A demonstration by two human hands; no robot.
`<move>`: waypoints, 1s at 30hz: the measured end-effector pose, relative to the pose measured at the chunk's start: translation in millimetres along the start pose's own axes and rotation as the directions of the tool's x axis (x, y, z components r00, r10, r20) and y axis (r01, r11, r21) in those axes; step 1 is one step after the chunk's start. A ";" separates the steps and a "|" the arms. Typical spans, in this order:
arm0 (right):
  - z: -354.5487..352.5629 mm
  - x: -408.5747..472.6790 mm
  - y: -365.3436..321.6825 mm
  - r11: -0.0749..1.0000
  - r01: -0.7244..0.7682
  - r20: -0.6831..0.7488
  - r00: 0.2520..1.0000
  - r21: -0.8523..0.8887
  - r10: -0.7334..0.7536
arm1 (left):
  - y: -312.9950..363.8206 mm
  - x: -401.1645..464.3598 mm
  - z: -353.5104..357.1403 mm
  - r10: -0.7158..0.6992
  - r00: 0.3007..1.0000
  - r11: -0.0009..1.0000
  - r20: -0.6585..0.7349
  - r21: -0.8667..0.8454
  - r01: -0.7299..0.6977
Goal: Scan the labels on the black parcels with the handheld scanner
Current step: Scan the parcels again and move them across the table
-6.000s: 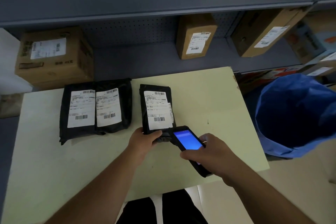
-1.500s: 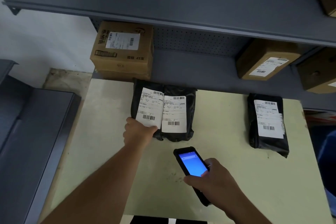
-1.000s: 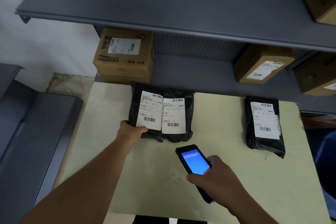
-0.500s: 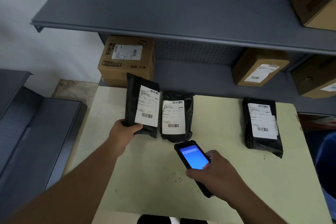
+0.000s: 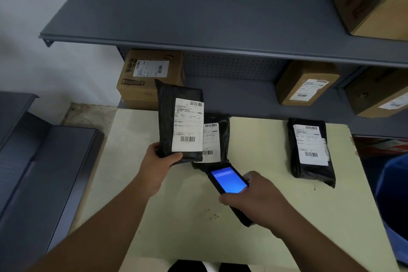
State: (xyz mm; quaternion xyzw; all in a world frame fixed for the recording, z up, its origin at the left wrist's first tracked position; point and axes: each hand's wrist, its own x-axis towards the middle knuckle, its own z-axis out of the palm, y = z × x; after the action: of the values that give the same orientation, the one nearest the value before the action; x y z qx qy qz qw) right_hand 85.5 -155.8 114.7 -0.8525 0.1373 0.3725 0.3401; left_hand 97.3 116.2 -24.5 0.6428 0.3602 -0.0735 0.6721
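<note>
My left hand (image 5: 159, 161) grips the bottom edge of a black parcel (image 5: 167, 121) and holds it upright above the pale table (image 5: 176, 216), its white label facing me. A second black parcel (image 5: 221, 137) lies flat just behind and to the right, partly covered by the held one. A third black parcel (image 5: 311, 172) lies flat at the table's right side, label up. My right hand (image 5: 258, 200) holds the black handheld scanner (image 5: 228, 180), its blue screen lit, its top end pointing toward the two left parcels.
Grey metal shelves (image 5: 220, 35) run behind the table, with labelled cardboard boxes (image 5: 150, 77) on the lower level and another box (image 5: 306, 83) to the right. A grey shelf unit (image 5: 33, 172) stands at the left. A blue bin (image 5: 395, 205) sits at the right edge.
My left hand has taken the leftmost parcel off the table and raised it upright. The scanner has come a little closer to the parcels. The view has tilted up.
</note>
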 end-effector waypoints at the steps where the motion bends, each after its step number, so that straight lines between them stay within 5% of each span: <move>1: -1.2 0.1 -1.2 1.000 0.002 0.000 1.000 0.005 -0.002 | -1.0 -1.8 5.0 0.009 1.000 1.000 -0.001 0.009 -0.009; 30: -1.7 9.7 0.5 0.992 -0.017 0.040 0.999 0.129 0.012 | -18.6 -21.7 49.9 0.059 0.998 0.993 -0.021 0.108 -0.056</move>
State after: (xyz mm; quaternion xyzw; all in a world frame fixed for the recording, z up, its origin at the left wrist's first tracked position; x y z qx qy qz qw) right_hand 92.8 -157.1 108.3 -0.8203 0.1605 0.3819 0.3944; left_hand 90.5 59.5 -31.3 0.6889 0.3451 -0.0658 0.6340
